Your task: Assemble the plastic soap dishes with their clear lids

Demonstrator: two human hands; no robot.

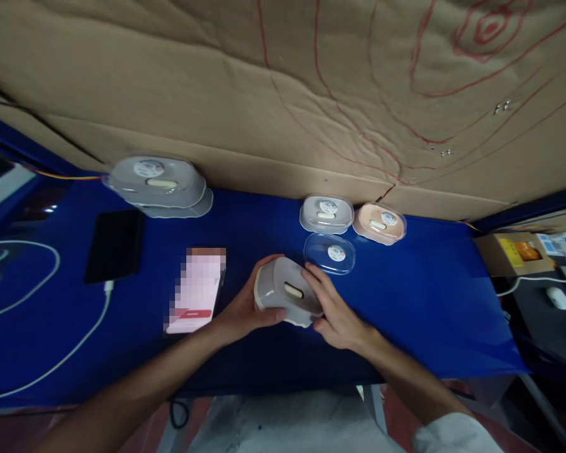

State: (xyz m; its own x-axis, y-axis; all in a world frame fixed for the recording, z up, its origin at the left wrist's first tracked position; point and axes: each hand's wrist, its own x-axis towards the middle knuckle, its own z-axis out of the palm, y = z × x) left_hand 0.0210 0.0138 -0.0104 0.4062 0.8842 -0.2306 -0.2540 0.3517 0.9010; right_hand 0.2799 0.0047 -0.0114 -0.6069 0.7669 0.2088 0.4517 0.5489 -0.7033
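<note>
Between my two hands is a grey plastic box (pixel 283 280) with a wavy edge and a pale oval piece on its face, held tilted above the blue table. My left hand (pixel 252 305) wraps its left side, thumb along the near edge. On the right side, my right hand (pixel 337 311) grips it with fingers over the top. Just behind lies a clear oval lid (pixel 323 251) with a round white sticker. Farther back stand a grey box (pixel 327 217) and a peach box (pixel 380 223), each under a clear stickered cover.
Stacked grey boxes (pixel 165 182) stand at the back left. A black tablet (pixel 114 245) with a white cable (pixel 92 336) and a lit phone (pixel 195 289) lie left on the blue table (pixel 429 302). Brown paper (pixel 193 88) rises behind. At far right are a cardboard box (pixel 512 255) and a mouse (pixel 558 298).
</note>
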